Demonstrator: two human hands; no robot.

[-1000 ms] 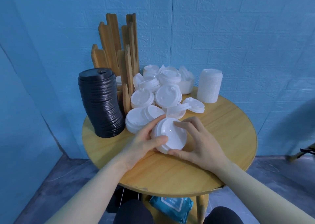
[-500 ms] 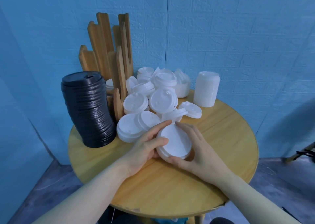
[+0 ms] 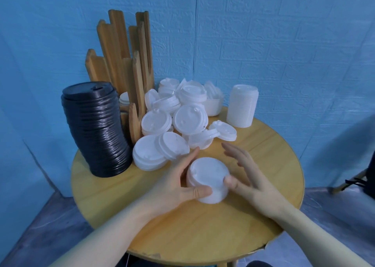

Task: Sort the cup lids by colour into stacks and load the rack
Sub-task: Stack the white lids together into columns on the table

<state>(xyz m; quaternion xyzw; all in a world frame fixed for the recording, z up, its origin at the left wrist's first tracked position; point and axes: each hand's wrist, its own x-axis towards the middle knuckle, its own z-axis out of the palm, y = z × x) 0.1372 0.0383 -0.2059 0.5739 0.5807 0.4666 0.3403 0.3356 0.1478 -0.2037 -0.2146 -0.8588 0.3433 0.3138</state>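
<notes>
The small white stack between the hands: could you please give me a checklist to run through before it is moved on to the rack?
1. Left hand grips the small white stack, thumb in front: ok.
2. Right hand holds it: not ok, fingers spread, only the thumb touches.
3. Stack squared up: cannot tell, its far side is hidden.
4. Only white lids in it: ok on the visible sides.
5. Wooden rack has a free slot: cannot tell.
6. Loose white lids lie before the rack: not ok, path partly blocked.
</notes>
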